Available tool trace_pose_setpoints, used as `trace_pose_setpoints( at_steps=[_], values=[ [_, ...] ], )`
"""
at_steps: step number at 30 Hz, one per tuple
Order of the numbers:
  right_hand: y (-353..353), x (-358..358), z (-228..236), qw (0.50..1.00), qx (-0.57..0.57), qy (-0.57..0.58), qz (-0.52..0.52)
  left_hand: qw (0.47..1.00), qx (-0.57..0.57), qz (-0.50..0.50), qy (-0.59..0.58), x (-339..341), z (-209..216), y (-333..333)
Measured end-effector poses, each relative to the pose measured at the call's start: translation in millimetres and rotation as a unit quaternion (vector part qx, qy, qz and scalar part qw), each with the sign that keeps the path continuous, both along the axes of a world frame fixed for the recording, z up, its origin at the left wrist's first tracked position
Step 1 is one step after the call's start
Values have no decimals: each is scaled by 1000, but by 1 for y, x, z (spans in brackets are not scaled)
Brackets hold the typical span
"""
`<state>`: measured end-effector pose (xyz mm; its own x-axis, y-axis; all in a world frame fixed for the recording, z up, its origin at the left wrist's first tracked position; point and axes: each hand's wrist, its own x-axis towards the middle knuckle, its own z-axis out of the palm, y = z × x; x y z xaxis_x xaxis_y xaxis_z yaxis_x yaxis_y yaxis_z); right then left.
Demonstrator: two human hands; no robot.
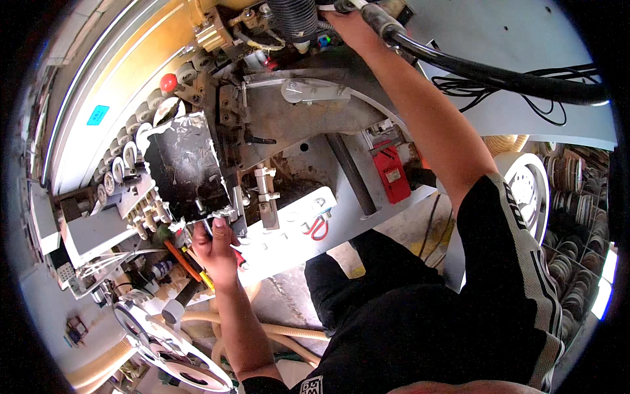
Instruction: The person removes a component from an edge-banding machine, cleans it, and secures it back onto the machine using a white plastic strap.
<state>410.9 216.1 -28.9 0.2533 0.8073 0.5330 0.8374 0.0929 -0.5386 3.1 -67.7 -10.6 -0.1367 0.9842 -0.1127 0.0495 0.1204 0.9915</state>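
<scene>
Leaning over an open machine (pixel 315 117), the worker (pixel 420 322) had a bare left hand (pixel 216 251) at the near edge of a dark square pan (pixel 187 154), its rim crusted with something whitish. From what I could see, the fingers of that hand were clamped on a slim metal rod (pixel 208 226) right at that edge. The right hand (pixel 348 25) reached far beyond the pan and off to its right, near a black ribbed cylinder (pixel 293 20); its fingers were partly hidden, so I couldn't tell whether they gripped anything. A red knob (pixel 169 82) stood just beyond the pan, and pale rollers (pixel 118 169) ran along its left side. Well to the pan's right was a red box (pixel 392 174); nearer the worker, a white panel (pixel 269 255) showed right of the pan, and an orange handle (pixel 182 259) lay on its near side.
</scene>
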Motion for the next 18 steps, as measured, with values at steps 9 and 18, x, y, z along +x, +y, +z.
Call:
trace_pose_setpoints(
  at_steps=[9,18],
  values=[
    [9,28,20,989,-110,-42,84,999,0,35,5,3,2,4],
    [1,58,32,966,-204,83,137,999,6,34,15,7,6,6]
  ],
)
